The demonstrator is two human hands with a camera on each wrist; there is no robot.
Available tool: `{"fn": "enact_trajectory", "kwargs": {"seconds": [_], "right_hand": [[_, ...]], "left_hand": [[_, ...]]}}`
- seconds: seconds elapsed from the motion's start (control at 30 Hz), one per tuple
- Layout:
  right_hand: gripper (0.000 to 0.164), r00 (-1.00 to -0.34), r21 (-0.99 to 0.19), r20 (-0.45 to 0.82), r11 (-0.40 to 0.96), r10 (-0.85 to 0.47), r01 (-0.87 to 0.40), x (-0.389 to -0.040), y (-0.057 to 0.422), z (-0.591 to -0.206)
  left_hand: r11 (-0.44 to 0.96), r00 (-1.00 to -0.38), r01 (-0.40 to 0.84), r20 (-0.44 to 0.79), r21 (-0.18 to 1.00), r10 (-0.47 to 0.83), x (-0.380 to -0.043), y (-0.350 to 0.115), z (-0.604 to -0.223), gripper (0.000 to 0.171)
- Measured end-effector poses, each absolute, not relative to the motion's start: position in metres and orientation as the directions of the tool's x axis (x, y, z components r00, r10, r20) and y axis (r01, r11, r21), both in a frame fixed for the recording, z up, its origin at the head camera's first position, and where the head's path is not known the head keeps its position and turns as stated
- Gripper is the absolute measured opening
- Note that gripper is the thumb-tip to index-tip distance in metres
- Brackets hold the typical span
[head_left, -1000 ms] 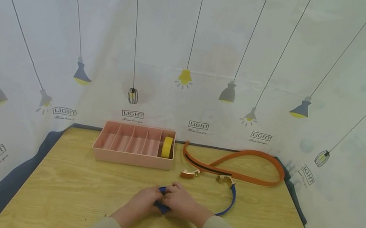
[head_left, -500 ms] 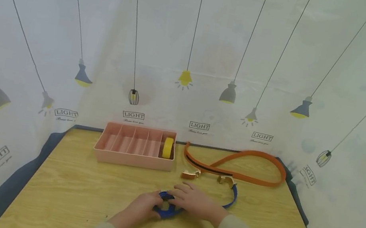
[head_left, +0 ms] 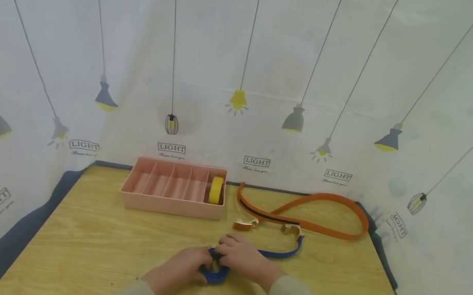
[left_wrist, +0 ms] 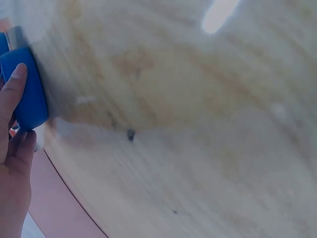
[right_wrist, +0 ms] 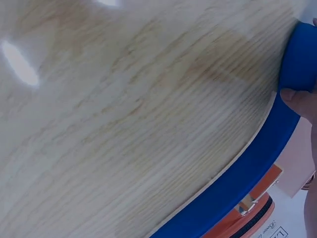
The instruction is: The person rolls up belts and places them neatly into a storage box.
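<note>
A blue belt stands partly coiled on the table, its coil (head_left: 215, 275) between the two hands. My left hand (head_left: 184, 268) grips the coil's left side; in the left wrist view its thumb (left_wrist: 19, 74) lies along the blue outer face. My right hand (head_left: 243, 258) holds the coil from the right, fingers over its far edge. In the right wrist view the right thumb (right_wrist: 296, 99) presses where the loose strap (right_wrist: 233, 183) meets the coil. That strap runs out past the right hand and curves back to a gold buckle (head_left: 293, 230).
Behind the hands stands a pink divided box (head_left: 170, 205) with a yellow coil (head_left: 216, 190) in its right compartment. An orange belt (head_left: 335, 232) lies looped at the back right, beside a small gold-and-orange buckle piece (head_left: 244, 225). Printed sheeting (head_left: 266, 137) surrounds the table.
My right hand moved right, then slightly back left, uncovering the coil's centre. The loose blue strap has swung away from me and now runs behind the right wrist.
</note>
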State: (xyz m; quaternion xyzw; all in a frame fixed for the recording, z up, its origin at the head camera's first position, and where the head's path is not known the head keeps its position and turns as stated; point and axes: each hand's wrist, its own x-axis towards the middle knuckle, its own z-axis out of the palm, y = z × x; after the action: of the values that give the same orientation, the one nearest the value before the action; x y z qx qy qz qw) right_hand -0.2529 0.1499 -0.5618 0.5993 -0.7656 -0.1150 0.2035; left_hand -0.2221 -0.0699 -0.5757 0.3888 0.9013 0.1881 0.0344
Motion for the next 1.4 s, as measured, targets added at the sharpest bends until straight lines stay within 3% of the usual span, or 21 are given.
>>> {"fn": "enact_trajectory", "kwargs": {"seconds": [0.17,0.4,0.63,0.77,0.9,1.1,1.4], "right_hand": [[0.009,-0.231,0.424,0.200,0.296,-0.952,-0.856,-0.249,0.146,-0.558],[0.010,-0.345,0.409,0.148,0.375,-0.927,-0.832,-0.243,0.142,-0.558],[0.019,-0.489,0.340,0.056,0.477,-0.870,-0.810,-0.241,0.132,-0.553],[0.019,-0.532,0.299,0.040,0.518,-0.846,-0.801,-0.241,0.127,-0.553],[0.022,-0.530,0.301,0.090,0.530,-0.843,-0.793,-0.241,0.123,-0.556],[0.021,-0.473,0.281,0.156,0.498,-0.867,-0.820,-0.240,0.122,-0.558],[0.039,-0.426,0.230,0.087,0.434,-0.901,-0.871,-0.249,0.143,-0.553]], "left_hand": [[0.627,-0.673,0.718,0.071,0.301,0.736,-0.225,-0.070,-0.570,0.027],[0.623,-0.659,0.741,0.096,0.249,0.746,-0.225,-0.068,-0.567,0.023],[0.672,-0.716,0.691,0.128,0.265,0.686,-0.222,-0.062,-0.568,0.031],[0.719,-0.772,0.630,0.134,0.292,0.622,-0.220,-0.054,-0.571,0.033],[0.739,-0.805,0.589,0.161,0.327,0.570,-0.222,-0.046,-0.574,0.032],[0.749,-0.824,0.563,0.162,0.349,0.543,-0.226,-0.045,-0.580,0.030],[0.781,-0.868,0.465,0.039,0.416,0.496,-0.229,-0.038,-0.573,0.027]]}}
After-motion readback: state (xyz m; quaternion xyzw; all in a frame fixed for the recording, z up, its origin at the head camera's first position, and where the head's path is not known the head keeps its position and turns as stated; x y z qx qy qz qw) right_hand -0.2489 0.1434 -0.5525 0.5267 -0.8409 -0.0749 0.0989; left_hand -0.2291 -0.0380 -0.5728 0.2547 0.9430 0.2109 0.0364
